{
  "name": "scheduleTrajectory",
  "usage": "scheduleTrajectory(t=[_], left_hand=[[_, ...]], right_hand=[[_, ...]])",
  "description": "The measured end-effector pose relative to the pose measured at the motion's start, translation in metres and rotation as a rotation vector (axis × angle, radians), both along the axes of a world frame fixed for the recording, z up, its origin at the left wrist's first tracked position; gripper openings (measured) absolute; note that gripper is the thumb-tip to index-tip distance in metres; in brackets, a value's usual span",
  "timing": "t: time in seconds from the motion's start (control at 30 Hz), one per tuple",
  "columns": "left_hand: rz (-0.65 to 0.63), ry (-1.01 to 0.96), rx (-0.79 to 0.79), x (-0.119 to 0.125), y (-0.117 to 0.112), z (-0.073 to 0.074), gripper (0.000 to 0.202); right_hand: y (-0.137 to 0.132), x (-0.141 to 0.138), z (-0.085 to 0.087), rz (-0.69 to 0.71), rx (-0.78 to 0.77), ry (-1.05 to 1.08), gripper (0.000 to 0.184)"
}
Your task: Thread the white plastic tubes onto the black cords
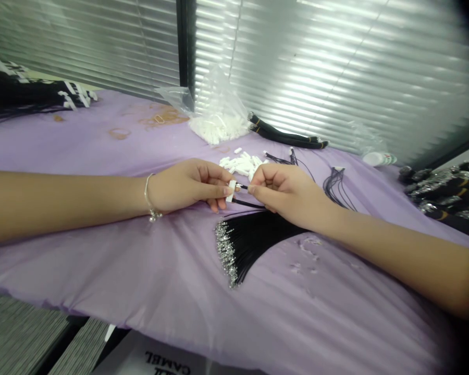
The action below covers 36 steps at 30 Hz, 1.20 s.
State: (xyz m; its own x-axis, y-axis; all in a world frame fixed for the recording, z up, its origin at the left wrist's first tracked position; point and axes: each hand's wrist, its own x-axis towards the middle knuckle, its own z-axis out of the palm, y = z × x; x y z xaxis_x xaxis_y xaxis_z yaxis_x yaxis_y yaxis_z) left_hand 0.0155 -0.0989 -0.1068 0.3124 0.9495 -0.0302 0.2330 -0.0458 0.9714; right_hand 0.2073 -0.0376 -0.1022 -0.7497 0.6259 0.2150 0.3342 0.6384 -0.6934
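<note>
My left hand (187,186) pinches a small white plastic connector housing (230,191) between thumb and fingers. My right hand (283,190) pinches a thin black wire (250,203) close to its metal terminal (239,186), and the terminal's tip is at the housing's end. Both hands meet above the purple cloth (101,271). Just below my right hand lies a fanned bundle of black wires (254,245) with crimped metal terminals along its left end. A small heap of white connector housings (240,165) lies just behind my hands, partly hidden by my right hand.
A clear plastic bag of white parts (219,120) stands behind the heap, near coiled black cable bundles (285,137). Small bunches of thin black wires (336,188) lie to the right. Finished-looking black bundles (445,197) sit at the right edge, with others (23,94) at back left.
</note>
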Motion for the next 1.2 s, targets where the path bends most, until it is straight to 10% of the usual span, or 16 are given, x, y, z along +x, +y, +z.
scheduleTrajectory(t=[1.2], left_hand=[[-0.029,0.05,0.036,0.002,-0.002,-0.001,0.009]], right_hand=[[-0.004,0.001,-0.004,0.036,0.128,0.05,0.007]])
